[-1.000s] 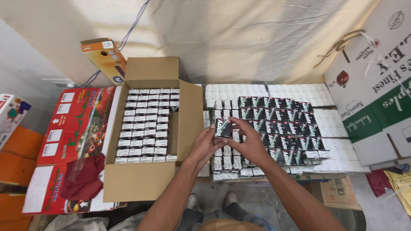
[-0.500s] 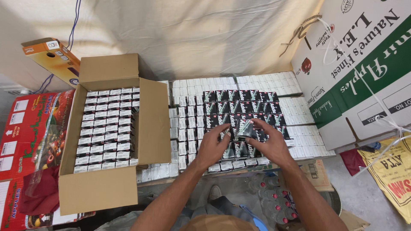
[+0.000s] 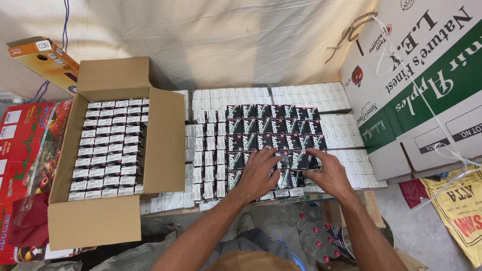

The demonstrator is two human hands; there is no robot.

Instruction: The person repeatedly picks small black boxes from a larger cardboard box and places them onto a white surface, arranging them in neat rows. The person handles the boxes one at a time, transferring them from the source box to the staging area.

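Observation:
Rows of small black packets (image 3: 271, 128) lie face up on a layer of small white packets (image 3: 211, 150) spread over a low table. My left hand (image 3: 258, 173) rests flat with spread fingers on the front rows of black packets. My right hand (image 3: 329, 173) is at the right end of those rows, its fingers pinching one black packet (image 3: 300, 160) against its neighbours. To the left stands an open brown carton (image 3: 165, 145) filled with upright white-topped packets (image 3: 108, 148).
A large green and white fruit carton (image 3: 427, 85) stands at the right. Red printed cartons (image 3: 20, 150) lie at the left, an orange box (image 3: 42, 55) at the back left. A beige cloth (image 3: 211, 40) hangs behind. A yellow sack (image 3: 459, 211) and several bottles (image 3: 311, 236) sit below.
The view has shifted right, so the open carton moved left in frame. Both hands went from lifting one packet near the left rows to pressing packets down at the front right.

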